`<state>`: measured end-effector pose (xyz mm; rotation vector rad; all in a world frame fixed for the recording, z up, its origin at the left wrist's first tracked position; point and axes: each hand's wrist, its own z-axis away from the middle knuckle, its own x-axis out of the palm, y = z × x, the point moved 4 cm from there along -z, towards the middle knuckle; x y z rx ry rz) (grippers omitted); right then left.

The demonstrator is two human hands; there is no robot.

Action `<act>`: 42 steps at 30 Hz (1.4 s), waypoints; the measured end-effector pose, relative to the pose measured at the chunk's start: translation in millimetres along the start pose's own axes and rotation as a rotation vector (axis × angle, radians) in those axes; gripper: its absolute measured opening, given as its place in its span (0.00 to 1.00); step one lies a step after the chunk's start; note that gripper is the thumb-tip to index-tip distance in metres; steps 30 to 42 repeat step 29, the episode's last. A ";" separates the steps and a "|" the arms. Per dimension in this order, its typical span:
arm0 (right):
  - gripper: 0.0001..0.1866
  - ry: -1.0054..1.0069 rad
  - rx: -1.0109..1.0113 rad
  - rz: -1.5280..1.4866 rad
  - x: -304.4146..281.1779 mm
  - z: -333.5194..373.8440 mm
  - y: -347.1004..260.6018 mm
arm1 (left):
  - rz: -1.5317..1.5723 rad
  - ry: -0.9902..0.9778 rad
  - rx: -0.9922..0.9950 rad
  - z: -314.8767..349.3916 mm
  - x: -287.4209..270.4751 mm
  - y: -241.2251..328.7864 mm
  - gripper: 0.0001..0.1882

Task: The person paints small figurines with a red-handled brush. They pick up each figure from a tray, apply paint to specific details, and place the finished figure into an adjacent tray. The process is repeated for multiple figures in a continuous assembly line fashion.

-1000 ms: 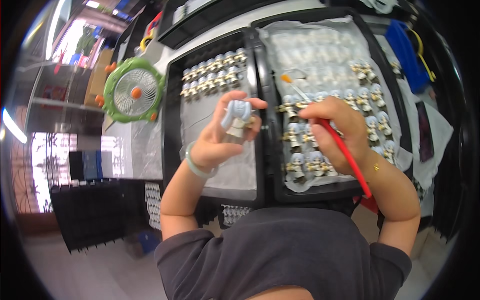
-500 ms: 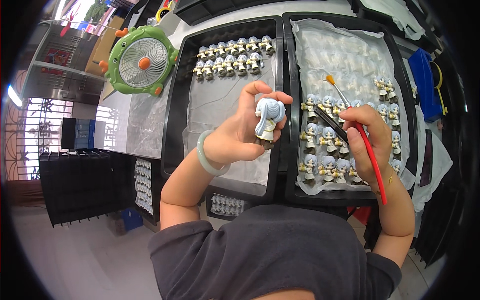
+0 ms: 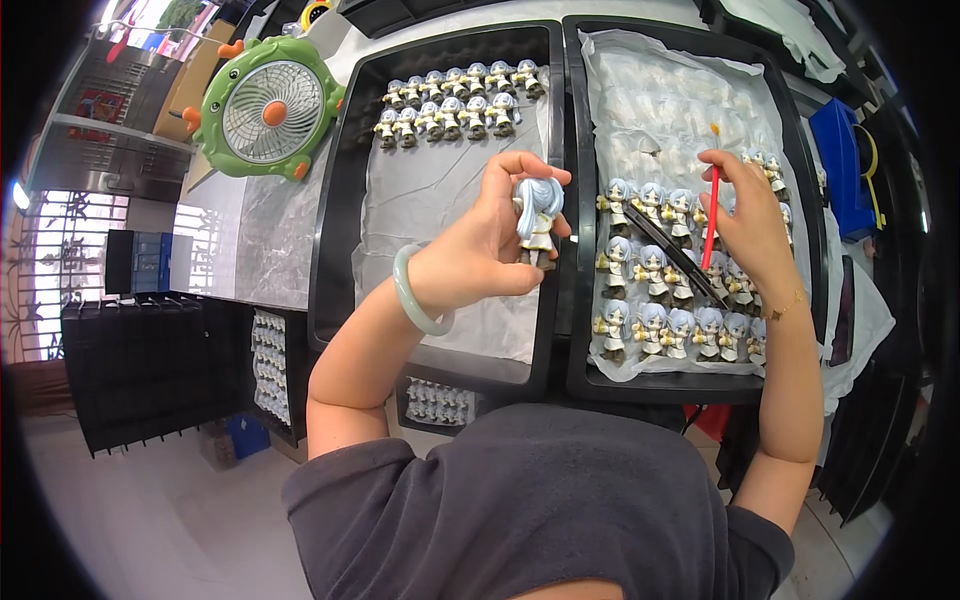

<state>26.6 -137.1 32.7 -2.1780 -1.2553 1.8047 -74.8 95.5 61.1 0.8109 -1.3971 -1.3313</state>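
My left hand (image 3: 490, 235) is closed around a small figurine (image 3: 539, 215) with pale blue hair, a white robe and a dark base. It is held upright above the right side of the left tray, its back toward me. Over the right tray, my right hand (image 3: 750, 215) has its fingers at a red-handled paintbrush (image 3: 710, 225), whose orange bristles point away from me. A slim black tool (image 3: 675, 255) lies slantwise across figurines beside that hand; its exact kind is unclear. Rows of similar figurines (image 3: 650, 322) stand in the right tray.
The left black tray (image 3: 335, 230) has two rows of figurines (image 3: 450, 118) at its far end. The right black tray (image 3: 680, 388) is lined with white sheeting. A green fan (image 3: 225, 150) stands at left, a blue container (image 3: 840, 170) at right.
My right hand has moved away from me, off the black tool. The paintbrush has swung from slanted to nearly upright in the picture. The left hand still holds the figurine.
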 end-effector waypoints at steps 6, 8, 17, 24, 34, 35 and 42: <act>0.19 -0.185 -0.018 0.108 15.3 3.8 5.4 | -0.627 0.133 0.278 6.9 3.4 7.7 0.35; 0.19 -0.199 0.000 0.109 14.5 5.8 2.3 | -0.920 0.196 0.419 11.2 7.4 15.6 0.34; 0.16 0.455 0.201 -0.254 -143.3 53.0 34.1 | -1.231 0.318 0.624 13.4 9.3 25.7 0.31; 0.26 0.229 0.822 0.399 -138.1 193.9 204.6 | -1.214 0.387 0.638 8.2 1.7 32.6 0.31; 0.33 0.209 0.646 0.510 -108.5 218.2 204.9 | -1.184 0.459 0.354 -22.4 -67.3 26.5 0.31; 0.33 0.209 0.646 0.510 -108.5 218.2 204.9 | -1.184 0.459 0.354 -22.4 -67.3 26.5 0.31; 0.33 0.209 0.646 0.510 -108.5 218.2 204.9 | -1.184 0.459 0.354 -22.4 -67.3 26.5 0.31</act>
